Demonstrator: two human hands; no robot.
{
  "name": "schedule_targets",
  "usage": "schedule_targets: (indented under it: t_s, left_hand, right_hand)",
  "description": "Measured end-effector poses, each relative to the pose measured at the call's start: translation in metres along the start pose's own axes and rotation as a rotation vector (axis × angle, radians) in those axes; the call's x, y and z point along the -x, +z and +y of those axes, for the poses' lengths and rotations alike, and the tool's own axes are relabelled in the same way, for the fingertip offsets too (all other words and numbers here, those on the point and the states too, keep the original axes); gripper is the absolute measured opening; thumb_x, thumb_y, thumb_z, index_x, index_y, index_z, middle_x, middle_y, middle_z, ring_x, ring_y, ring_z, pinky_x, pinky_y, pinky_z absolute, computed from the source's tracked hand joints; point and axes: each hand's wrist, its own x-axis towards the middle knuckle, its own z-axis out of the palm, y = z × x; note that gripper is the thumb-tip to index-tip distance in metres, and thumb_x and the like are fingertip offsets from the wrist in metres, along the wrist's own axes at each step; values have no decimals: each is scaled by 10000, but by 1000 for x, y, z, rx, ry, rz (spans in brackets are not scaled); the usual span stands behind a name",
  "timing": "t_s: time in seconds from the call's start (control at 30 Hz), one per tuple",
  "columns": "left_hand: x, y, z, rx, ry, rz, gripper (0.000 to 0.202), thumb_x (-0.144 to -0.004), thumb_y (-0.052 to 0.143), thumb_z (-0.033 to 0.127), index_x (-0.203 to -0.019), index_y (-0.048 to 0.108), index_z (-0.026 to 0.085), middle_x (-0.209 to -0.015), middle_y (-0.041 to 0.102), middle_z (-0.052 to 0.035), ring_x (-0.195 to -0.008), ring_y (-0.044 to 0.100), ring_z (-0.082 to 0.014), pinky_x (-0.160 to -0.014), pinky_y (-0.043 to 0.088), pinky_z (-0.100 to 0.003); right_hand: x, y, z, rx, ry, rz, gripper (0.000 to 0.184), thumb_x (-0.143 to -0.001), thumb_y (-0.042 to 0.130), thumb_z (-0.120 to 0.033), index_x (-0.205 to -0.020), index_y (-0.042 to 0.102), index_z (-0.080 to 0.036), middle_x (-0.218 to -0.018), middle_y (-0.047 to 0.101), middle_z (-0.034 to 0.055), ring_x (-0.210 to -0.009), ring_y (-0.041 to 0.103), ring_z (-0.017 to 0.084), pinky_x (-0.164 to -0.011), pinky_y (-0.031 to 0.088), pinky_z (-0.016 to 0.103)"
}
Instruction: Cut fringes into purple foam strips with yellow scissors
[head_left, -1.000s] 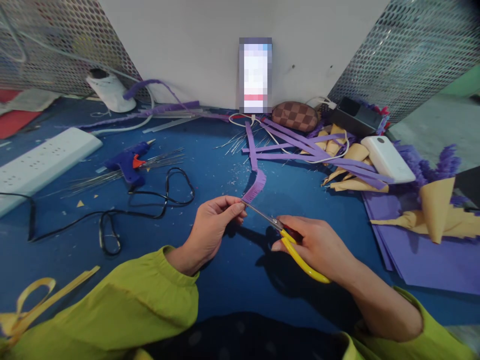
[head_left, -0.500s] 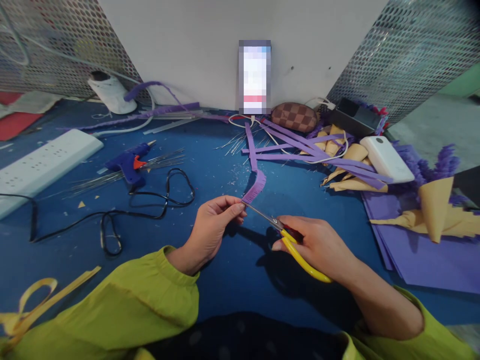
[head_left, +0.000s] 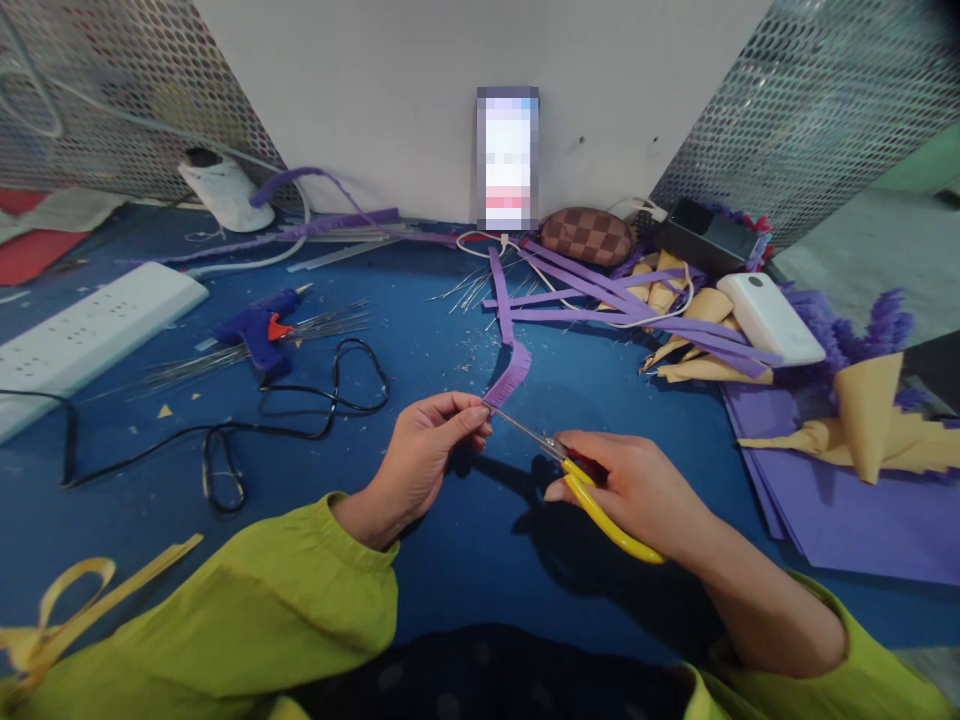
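Note:
Between thumb and fingers, my left hand (head_left: 435,445) pinches the near end of a purple paper strip (head_left: 512,367). Fine cuts fringe the strip's near part, and its plain part runs away over the blue table. My right hand (head_left: 637,490) grips yellow-handled scissors (head_left: 611,520), one handle lying outside the fingers. The blades point left and reach the strip right at my left fingertips. Whether the blades are apart there is too small to tell. The strip's end is hidden inside my left fingers.
A blue glue gun (head_left: 259,325) lies by thin wires (head_left: 330,320) and its black cord at left, near a white power strip (head_left: 112,320). Ahead stands a lit phone (head_left: 508,160). At right are purple strips (head_left: 622,293), a white power bank (head_left: 772,318) and purple sheets (head_left: 870,535).
Hands, scissors and strip hold almost the same place. The view has shifted very slightly.

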Motion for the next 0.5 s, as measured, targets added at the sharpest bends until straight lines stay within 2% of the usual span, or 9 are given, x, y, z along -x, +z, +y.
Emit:
schedule_targets:
  t_s: [0.17, 0.33, 0.5]
  left_hand:
    - [0, 2, 1, -6, 8, 35, 152, -676, 793, 253, -714, 704, 135, -621, 659, -13, -569, 568, -90, -582, 460, -196]
    - [0, 2, 0, 0, 13, 65, 180, -651, 810, 264, -716, 709, 130, -608, 655, -9, -562, 568, -91, -580, 463, -202]
    - [1, 3, 0, 24, 18, 84, 187, -631, 819, 258, -705, 709, 126, -590, 653, -8, -548, 565, -91, -577, 465, -210]
  right_hand:
    - [0, 2, 1, 25, 11, 8, 416, -842, 578, -627, -846, 615, -212, -696, 598, -32, -612, 501, 116, -575, 313, 225]
    - [0, 5, 1, 108, 53, 49, 472, -815, 590, -654, -1080, 651, -269, -796, 657, -13, -675, 579, 146, -605, 368, 247]
    - [1, 6, 1, 173, 25, 83, 506, -827, 573, -649, -1136, 644, -254, -870, 686, 20, -709, 625, 173, -618, 402, 272]
